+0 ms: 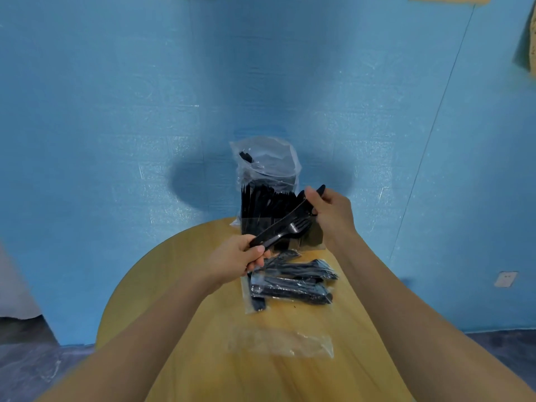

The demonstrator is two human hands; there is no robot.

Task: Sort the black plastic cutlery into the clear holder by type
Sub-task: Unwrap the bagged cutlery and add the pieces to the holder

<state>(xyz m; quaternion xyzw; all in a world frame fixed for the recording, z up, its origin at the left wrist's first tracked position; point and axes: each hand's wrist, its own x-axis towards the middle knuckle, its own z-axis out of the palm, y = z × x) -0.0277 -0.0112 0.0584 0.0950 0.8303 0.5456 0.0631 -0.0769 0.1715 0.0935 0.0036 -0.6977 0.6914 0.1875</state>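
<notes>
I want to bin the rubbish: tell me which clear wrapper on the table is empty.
The flat wrapper nearest the person, lying alone. The other wrappers, piled beside the holder, show black cutlery inside.

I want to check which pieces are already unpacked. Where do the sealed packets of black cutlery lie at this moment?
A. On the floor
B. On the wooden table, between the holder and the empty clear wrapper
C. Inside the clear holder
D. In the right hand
B: the sealed packets lie on the wooden table, nearer the person than the clear holder and beyond the empty clear wrapper.
</notes>
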